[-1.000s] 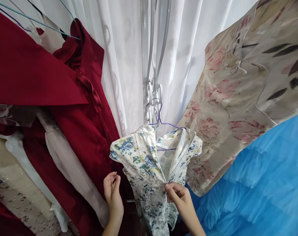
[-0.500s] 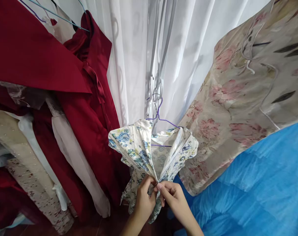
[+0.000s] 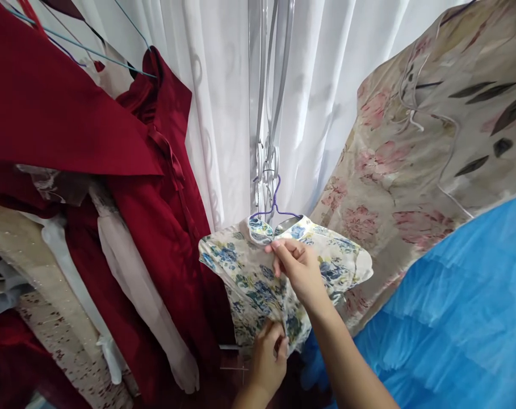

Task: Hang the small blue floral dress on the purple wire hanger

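Around, red garments [image 3: 155,244] left, pink-flowered garment [image 3: 383,187], blue ruffles [image 3: 453,318] right, white curtain [image 3: 226,108] behind, right hand [image 3: 300,270] pinching floral blouse [image 3: 255,287] at neck, left hand [image 3: 269,357] pinching lower, right forearm [image 3: 347,352] blocking part

A white pleated curtain [image 3: 227,108] hangs behind, ring-shaped shadows [image 3: 197,67] on its folds; a dark reddish floor [image 3: 230,386] lies below.

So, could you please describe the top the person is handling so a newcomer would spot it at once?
Find the white curtain, then the purple hanger in front of its middle. On it is a top, right hand at its collar, left hand lower down its front. Blue flowers on white set it apart from the plain red clothes and the pink-flowered garment.
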Action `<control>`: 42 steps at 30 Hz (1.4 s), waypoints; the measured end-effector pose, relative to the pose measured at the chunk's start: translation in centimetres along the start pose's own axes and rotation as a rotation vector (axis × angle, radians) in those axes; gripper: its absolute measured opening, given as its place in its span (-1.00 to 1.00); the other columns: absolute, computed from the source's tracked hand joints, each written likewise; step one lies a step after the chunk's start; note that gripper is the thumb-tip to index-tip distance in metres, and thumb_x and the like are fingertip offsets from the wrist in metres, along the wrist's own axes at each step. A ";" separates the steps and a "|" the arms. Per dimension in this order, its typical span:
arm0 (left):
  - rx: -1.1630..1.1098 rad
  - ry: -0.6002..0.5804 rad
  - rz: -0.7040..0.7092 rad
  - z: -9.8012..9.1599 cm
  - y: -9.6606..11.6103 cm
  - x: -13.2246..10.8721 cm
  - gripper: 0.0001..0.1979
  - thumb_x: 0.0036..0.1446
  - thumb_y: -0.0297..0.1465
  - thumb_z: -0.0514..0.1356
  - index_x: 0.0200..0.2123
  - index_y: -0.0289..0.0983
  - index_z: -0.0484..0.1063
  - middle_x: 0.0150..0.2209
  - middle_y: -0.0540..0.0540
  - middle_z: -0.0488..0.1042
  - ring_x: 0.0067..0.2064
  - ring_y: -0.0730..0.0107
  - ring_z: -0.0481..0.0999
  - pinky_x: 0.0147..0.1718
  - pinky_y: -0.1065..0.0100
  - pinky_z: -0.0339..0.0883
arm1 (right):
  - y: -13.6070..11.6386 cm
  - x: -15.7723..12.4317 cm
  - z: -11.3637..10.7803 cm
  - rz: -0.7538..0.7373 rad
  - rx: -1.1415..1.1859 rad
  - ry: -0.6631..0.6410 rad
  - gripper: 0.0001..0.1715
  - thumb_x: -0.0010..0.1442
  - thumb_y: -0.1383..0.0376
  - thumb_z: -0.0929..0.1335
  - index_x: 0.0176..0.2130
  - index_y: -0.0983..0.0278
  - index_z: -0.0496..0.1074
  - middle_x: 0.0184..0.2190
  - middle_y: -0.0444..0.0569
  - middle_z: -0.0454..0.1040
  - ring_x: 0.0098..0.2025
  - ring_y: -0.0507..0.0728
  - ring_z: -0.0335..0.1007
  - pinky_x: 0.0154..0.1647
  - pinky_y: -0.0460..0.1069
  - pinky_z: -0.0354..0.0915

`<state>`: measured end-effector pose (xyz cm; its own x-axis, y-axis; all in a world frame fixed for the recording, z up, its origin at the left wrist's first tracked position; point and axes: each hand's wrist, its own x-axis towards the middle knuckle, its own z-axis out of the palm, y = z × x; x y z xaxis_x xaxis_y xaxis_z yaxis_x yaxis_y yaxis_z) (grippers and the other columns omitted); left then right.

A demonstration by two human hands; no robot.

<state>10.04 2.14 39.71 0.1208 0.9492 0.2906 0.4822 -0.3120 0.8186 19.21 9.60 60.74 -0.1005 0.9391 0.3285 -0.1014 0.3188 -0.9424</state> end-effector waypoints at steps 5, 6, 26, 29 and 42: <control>-0.100 -0.166 -0.035 -1.5 -0.2 0.5 -0.95 0.19 -0.48 0.15 -0.34 -0.24 0.35 -0.31 -0.06 0.44 -0.26 0.32 0.45 -0.23 0.34 0.30 | -0.1 0.5 1.0 -0.072 0.031 0.131 -0.60 0.29 0.07 0.36 -0.34 0.35 0.54 -0.76 -0.21 0.35 -0.69 -0.05 0.11 -0.59 -0.11 0.03; -0.138 -0.196 -0.003 -2.4 -0.1 1.1 -0.97 0.19 -0.48 0.16 -0.30 -0.24 0.39 -0.29 -0.06 0.46 -0.25 0.32 0.47 -0.22 0.35 0.31 | 0.1 0.4 1.0 -0.078 0.042 0.163 -0.61 0.30 0.07 0.35 -0.33 0.34 0.54 -0.76 -0.22 0.34 -0.69 -0.05 0.11 -0.59 -0.12 0.03; -0.004 0.474 0.573 -18.5 10.3 16.5 -0.86 0.31 -0.37 0.16 -0.29 -0.28 0.47 -0.35 -0.05 0.51 -0.26 0.36 0.49 -0.21 0.38 0.33 | 5.6 -1.3 1.5 0.000 -0.327 0.180 -0.58 0.30 0.12 0.29 -0.50 0.30 0.39 -0.71 -0.24 0.13 -0.66 -0.04 0.00 -0.63 -0.10 -0.11; -0.132 0.774 0.382 -21.5 7.1 18.1 -0.81 0.27 -0.29 0.19 -0.28 -0.30 0.48 -0.41 -0.01 0.47 -0.35 0.40 0.47 -0.31 0.41 0.33 | 6.3 -2.4 1.4 0.046 -0.288 0.124 -0.56 0.28 0.11 0.30 -0.54 0.30 0.37 -0.72 -0.24 0.11 -0.66 -0.04 -0.02 -0.63 -0.10 -0.12; -1.405 0.729 -0.632 -14.2 -5.5 9.6 -0.77 0.31 -0.49 0.00 -0.41 -0.29 0.34 -0.40 -0.07 0.51 -0.36 0.37 0.55 -0.33 0.33 0.46 | 10.4 -7.1 -3.4 0.239 -0.183 0.054 -0.59 0.24 0.20 0.27 -0.58 0.29 0.34 -0.78 -0.24 0.21 -0.71 -0.04 0.06 -0.62 -0.12 -0.03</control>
<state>-3.72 12.41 45.05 -0.3603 0.8405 -0.4047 -0.8328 -0.0944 0.5455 22.24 6.65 48.38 -0.0468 0.9942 0.0965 0.0992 0.1008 -0.9900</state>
